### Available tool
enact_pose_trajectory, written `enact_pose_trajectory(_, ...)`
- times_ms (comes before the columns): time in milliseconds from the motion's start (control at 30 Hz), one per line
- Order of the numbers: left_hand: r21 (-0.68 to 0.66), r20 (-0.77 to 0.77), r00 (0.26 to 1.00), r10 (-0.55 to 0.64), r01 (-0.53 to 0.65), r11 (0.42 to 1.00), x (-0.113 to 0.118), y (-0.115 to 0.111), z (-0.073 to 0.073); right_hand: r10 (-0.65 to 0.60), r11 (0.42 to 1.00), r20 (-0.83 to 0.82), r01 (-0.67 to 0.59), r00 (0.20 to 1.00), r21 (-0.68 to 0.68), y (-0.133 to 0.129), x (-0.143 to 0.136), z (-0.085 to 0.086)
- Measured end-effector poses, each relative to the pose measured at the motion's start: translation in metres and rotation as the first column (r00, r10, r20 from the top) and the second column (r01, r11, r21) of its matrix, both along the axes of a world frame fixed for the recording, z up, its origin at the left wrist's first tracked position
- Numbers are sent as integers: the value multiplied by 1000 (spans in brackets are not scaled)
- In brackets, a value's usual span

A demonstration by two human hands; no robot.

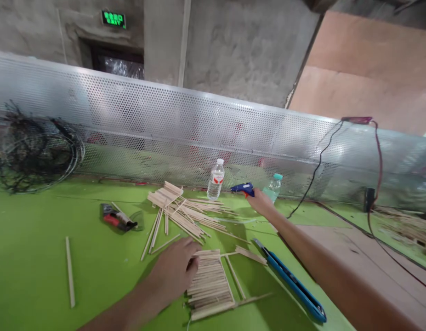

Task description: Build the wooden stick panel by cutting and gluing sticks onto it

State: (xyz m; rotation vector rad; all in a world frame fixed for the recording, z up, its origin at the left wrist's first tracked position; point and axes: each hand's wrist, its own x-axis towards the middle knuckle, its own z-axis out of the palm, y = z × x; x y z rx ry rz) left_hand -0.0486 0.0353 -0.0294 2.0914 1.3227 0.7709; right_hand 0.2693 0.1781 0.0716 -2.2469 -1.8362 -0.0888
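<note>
My right hand (261, 201) is wrapped round the handle of a blue glue gun (243, 188), its nozzle pointing left, beside the bottles at the back. Low in the middle, my left hand (178, 262) has its fingers curled at the upper left corner of a flat panel of wooden sticks (212, 282) laid side by side; the fingertips are partly hidden. Sticks jut from the panel's right side, one with a short flat piece (251, 254) at its end. Behind it lies a spread of loose wooden sticks (195, 219) with a small stick-built piece (165, 196) on top.
A blue utility knife (293, 282) lies at right, blade out. Red-and-black hand cutters (116, 219) and a single stick (70, 273) are left. A clear bottle (216, 181), a green-capped bottle (274, 186), coiled wire (40, 151) and a cable (318, 163) stand near the perforated metal barrier (164, 115).
</note>
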Motion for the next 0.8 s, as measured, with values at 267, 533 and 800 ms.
enact_pose_trajectory(267,-35,22,1000,12,-11,999,-1,2,-3,277,949,-128,-250,952,192,-147,-13,-14)
enact_pose_trajectory(533,-24,-45,998,37,-38,999,-4,13,-14,546,817,39,-542,837,196,-203,-56,-28)
enact_pose_trajectory(800,-8,-107,994,-6,5,1000,-7,14,-3,407,912,83,-409,910,12,-191,-67,-38)
